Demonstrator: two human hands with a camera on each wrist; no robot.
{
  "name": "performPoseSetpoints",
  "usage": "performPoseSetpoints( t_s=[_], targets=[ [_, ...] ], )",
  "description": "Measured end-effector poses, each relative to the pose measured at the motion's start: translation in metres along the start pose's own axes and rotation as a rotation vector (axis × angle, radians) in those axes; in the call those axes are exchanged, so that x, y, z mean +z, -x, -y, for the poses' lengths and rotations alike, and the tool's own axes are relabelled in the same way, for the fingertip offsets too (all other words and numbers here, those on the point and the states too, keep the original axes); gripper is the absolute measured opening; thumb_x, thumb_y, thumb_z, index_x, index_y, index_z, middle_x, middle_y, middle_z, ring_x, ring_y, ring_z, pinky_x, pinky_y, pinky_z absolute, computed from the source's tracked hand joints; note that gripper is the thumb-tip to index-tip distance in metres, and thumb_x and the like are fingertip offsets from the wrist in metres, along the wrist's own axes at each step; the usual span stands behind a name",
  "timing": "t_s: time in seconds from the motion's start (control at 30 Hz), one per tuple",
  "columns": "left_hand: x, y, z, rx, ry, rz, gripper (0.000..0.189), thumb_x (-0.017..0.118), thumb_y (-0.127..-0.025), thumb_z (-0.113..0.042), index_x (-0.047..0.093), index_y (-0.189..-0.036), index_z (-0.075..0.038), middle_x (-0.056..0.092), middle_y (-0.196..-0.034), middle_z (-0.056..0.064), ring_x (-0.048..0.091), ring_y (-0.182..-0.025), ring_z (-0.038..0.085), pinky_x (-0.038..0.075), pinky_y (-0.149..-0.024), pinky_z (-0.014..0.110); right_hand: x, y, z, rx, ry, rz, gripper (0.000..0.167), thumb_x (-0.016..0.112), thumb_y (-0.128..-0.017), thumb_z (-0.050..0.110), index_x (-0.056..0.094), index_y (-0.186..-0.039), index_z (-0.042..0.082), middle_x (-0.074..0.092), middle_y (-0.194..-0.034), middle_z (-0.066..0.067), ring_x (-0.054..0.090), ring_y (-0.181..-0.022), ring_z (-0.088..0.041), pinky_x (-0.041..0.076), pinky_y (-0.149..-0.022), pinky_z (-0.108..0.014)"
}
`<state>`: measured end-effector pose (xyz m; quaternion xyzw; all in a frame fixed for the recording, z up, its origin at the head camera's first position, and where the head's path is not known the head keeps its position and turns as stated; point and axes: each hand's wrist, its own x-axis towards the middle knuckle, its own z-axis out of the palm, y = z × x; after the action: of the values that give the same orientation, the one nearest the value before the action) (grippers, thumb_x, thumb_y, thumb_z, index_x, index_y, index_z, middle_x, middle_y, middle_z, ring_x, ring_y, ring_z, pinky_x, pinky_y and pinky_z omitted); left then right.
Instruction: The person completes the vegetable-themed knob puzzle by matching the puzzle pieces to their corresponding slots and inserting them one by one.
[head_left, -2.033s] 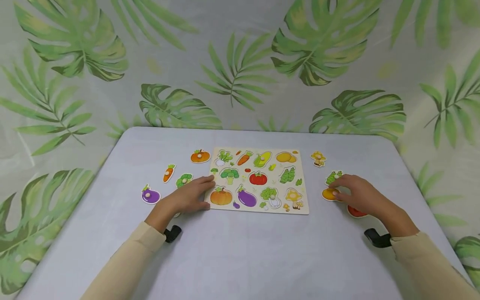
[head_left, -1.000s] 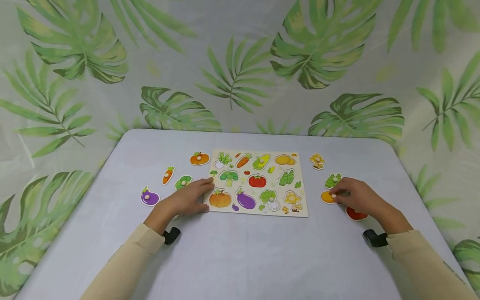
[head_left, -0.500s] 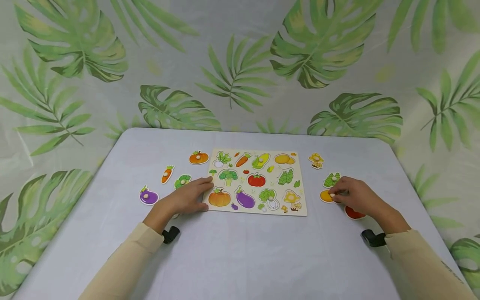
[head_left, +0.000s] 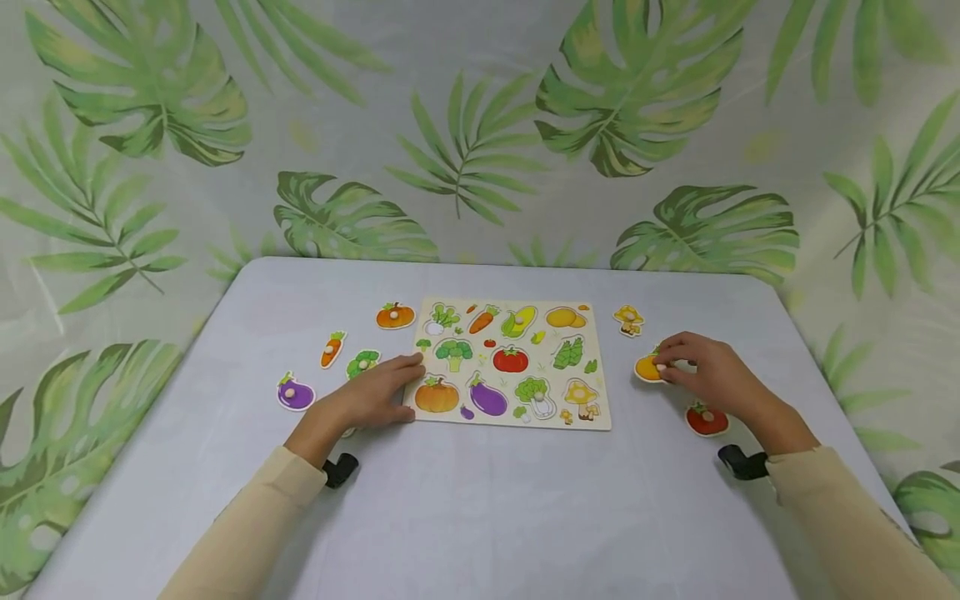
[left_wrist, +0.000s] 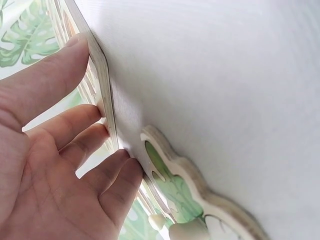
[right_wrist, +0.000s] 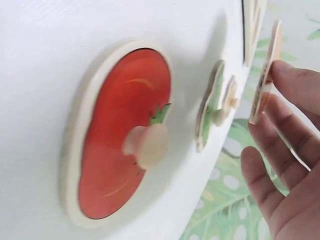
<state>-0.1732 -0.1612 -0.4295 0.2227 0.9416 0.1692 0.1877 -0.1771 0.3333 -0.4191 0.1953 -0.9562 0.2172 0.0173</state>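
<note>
My left hand (head_left: 371, 396) rests on the left edge of the wooden vegetable puzzle board (head_left: 589, 333). In the left wrist view its thumb and fingers (left_wrist: 75, 60) touch the board's edge, loosely extended. My right hand (head_left: 708, 371) pinches the small knob of a yellow-orange puzzle piece (head_left: 647, 368), right of the board. The right wrist view shows that piece (right_wrist: 265, 75) edge-on, raised off the table. Below it lies the tomato piece (head_left: 707, 419). A green asparagus-like piece (right_wrist: 207, 115) lies beyond, mostly hidden in the head view.
A mushroom piece (head_left: 628, 320) lies right of the board. To the left are pumpkin (head_left: 395, 316), carrot (head_left: 332, 349), eggplant (head_left: 296, 392) and broccoli (head_left: 363, 363) pieces. One white-and-green piece (left_wrist: 180, 195) lies by my left hand. Corn (head_left: 518, 322) with a knob sits in the board.
My right hand has taken the yellow-orange piece by its knob and lifted it up and slightly away, over the green piece. More of the tomato piece shows. The left hand has stayed on the board.
</note>
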Motion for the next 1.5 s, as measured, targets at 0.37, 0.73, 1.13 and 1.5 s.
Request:
performPoseSetpoints(
  t_s=[0.37, 0.73, 1.13, 1.5],
  targets=[
    [0.002, -0.001, 0.000, 0.001, 0.015, 0.005, 0.071, 0.074, -0.089, -0.024, 0.043, -0.150, -0.009, 0.030, -0.164, 0.008, 0.028, -0.152, 0.033, 0.030, -0.123, 0.051, -0.002, -0.009, 0.004, 0.007, 0.003, -0.023, 0.018, 0.072, -0.088, 0.007, 0.076, -0.105, 0.005, 0.069, -0.111, -0.012, 0.066, -0.103, -0.033, 0.058, -0.085, -0.052],
    [0.003, -0.002, 0.000, -0.005, 0.013, 0.009, 0.070, 0.074, -0.089, -0.024, 0.043, -0.150, -0.009, 0.029, -0.165, 0.008, 0.027, -0.152, 0.033, 0.029, -0.123, 0.050, -0.002, -0.014, 0.003, -0.009, -0.001, -0.013, 0.017, 0.073, -0.088, 0.008, 0.077, -0.104, 0.007, 0.070, -0.109, -0.011, 0.064, -0.102, -0.031, 0.057, -0.082, -0.050],
    [0.002, -0.005, 0.005, -0.019, 0.014, 0.003, 0.071, 0.075, -0.088, -0.023, 0.043, -0.150, -0.010, 0.029, -0.165, 0.007, 0.027, -0.152, 0.033, 0.029, -0.123, 0.051, 0.002, -0.047, 0.008, -0.004, -0.030, 0.004, 0.017, 0.070, -0.091, 0.010, 0.075, -0.106, 0.005, 0.069, -0.113, -0.015, 0.064, -0.105, -0.033, 0.055, -0.084, -0.049],
    [0.003, -0.003, 0.003, -0.020, 0.021, -0.007, 0.071, 0.075, -0.088, -0.024, 0.043, -0.150, -0.010, 0.030, -0.164, 0.007, 0.028, -0.152, 0.033, 0.030, -0.123, 0.051, 0.007, -0.075, 0.020, 0.013, -0.065, 0.023, 0.017, 0.067, -0.093, 0.010, 0.074, -0.106, 0.002, 0.068, -0.114, -0.016, 0.063, -0.103, -0.032, 0.054, -0.085, -0.047]
  ],
)
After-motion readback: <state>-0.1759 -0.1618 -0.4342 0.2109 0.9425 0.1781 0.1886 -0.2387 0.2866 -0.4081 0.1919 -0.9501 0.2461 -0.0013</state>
